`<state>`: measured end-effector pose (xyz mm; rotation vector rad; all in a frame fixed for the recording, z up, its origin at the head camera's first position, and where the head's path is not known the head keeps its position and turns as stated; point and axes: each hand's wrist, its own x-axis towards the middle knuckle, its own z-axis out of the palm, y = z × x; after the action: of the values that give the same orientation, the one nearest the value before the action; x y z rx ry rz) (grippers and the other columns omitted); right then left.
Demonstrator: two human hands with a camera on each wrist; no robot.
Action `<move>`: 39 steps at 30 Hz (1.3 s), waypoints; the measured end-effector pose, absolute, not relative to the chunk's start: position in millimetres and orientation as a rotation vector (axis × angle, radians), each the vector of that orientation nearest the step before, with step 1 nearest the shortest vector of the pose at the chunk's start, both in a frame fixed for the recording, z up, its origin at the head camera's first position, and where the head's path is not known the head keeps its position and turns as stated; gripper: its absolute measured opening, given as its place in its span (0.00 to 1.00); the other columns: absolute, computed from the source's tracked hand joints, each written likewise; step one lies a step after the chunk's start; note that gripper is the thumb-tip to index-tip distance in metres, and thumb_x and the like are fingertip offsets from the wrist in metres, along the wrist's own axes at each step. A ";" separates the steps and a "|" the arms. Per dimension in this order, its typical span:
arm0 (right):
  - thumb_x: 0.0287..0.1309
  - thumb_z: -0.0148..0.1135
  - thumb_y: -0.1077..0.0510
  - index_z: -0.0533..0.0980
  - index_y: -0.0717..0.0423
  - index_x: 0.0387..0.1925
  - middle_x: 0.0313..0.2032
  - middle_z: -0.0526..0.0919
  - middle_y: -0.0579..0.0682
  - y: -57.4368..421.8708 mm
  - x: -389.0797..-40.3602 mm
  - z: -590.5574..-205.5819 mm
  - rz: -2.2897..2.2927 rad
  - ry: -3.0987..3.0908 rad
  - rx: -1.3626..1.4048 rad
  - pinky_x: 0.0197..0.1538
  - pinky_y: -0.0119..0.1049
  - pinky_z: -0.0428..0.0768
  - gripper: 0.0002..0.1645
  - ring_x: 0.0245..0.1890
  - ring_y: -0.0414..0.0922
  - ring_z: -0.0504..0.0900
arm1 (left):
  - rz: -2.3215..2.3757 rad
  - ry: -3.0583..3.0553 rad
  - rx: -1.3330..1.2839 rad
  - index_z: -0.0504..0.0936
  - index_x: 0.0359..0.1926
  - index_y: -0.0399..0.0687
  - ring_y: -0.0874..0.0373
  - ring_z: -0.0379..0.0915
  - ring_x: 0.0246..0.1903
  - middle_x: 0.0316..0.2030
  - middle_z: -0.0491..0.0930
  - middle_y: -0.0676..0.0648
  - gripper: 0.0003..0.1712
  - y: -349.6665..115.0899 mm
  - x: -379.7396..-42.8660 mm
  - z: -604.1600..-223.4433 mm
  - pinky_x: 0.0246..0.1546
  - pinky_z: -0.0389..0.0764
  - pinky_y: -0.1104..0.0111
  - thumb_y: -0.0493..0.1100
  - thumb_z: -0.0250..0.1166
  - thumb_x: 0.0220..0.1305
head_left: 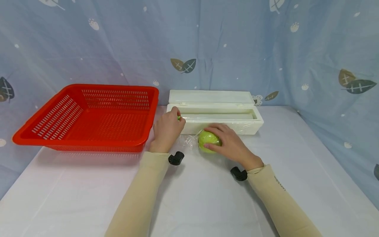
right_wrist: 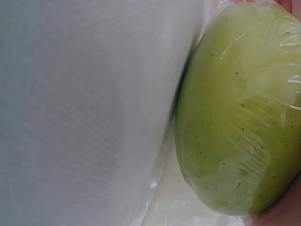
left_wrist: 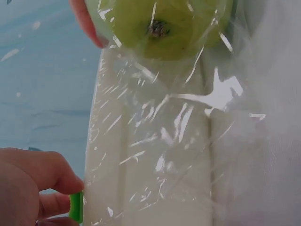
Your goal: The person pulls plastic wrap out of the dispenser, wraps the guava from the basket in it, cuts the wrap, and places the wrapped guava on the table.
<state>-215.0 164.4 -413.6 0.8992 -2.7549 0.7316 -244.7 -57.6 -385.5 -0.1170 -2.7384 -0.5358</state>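
Note:
My right hand (head_left: 226,143) grips a green apple (head_left: 207,141), thumb on the near side and fingers over the far side. Clear plastic film (left_wrist: 164,136) clings round the apple and trails from it across the box front. Behind the apple stands a long white cling film box (head_left: 219,126), its lid raised, with a white roll inside. At the box's left end my left hand (head_left: 167,129) pinches a small green slider (left_wrist: 75,207) on the edge. In the left wrist view the apple's dark blossom end faces the camera through the film.
A red slotted plastic basket (head_left: 145,131) stands on the left, close to my left hand. White cloth (head_left: 201,204) covers the table, and a blue patterned curtain (head_left: 231,42) hangs behind the box.

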 end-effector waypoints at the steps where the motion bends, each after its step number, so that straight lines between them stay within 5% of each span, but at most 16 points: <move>1: 0.49 0.54 0.32 0.68 0.44 0.57 0.56 0.66 0.44 164.6 -215.1 -413.8 0.732 -2.753 0.899 0.55 0.46 0.61 0.36 0.57 0.44 0.62 | -0.535 -2.735 -0.116 0.73 0.35 0.46 0.53 0.66 0.17 0.16 0.70 0.49 0.09 -58.0 -244.9 -385.4 0.18 0.68 0.63 0.45 0.53 0.58; 26: 0.48 0.55 0.32 0.68 0.43 0.57 0.56 0.66 0.44 164.2 -215.3 -413.8 0.751 -2.768 0.886 0.55 0.46 0.60 0.36 0.57 0.44 0.61 | -0.602 -2.665 0.008 0.70 0.44 0.43 0.49 0.66 0.35 0.43 0.64 0.41 0.13 -63.7 -246.1 -395.2 0.35 0.72 0.60 0.41 0.51 0.58; 39: 0.49 0.53 0.31 0.67 0.43 0.57 0.57 0.66 0.44 165.1 -215.3 -413.4 0.746 -2.766 0.887 0.55 0.46 0.60 0.37 0.57 0.44 0.61 | -0.636 -2.654 -0.127 0.69 0.38 0.42 0.50 0.64 0.33 0.35 0.67 0.41 0.07 -64.7 -243.7 -387.7 0.29 0.70 0.63 0.38 0.51 0.58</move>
<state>-215.3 165.1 -413.4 0.8867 -2.7657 0.7460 -243.7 -64.7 -387.7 -0.1269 -2.6538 -0.6362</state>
